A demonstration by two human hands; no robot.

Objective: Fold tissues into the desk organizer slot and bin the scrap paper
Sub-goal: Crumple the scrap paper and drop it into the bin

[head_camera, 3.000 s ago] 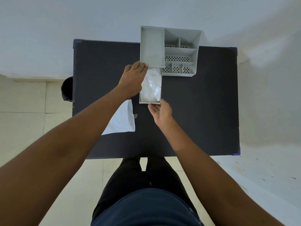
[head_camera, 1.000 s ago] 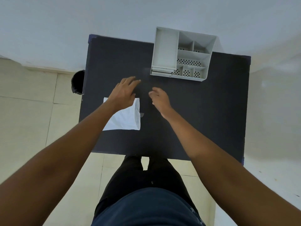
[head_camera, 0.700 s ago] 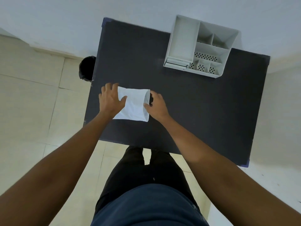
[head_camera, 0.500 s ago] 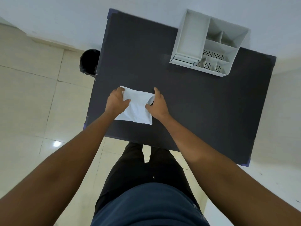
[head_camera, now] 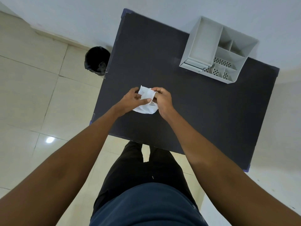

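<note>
A white sheet of paper [head_camera: 146, 101] is bunched between both my hands just above the dark table [head_camera: 187, 101]. My left hand [head_camera: 132, 100] grips its left side with the thumb pressed across the front. My right hand [head_camera: 162, 99] pinches its upper right edge. The grey desk organizer [head_camera: 216, 57] stands at the table's far right corner, its long left slot pushed in; what lies inside is hidden. A black bin [head_camera: 97, 60] stands on the floor by the table's far left edge.
A white wall runs behind the table. Pale floor tiles [head_camera: 40, 95] lie to the left. My legs in dark trousers stand at the table's near edge.
The organizer's drawer with the tissue was pushed shut. Both hands then moved to the flat white paper on the left, lifted it off the table and crumpled it together.
</note>
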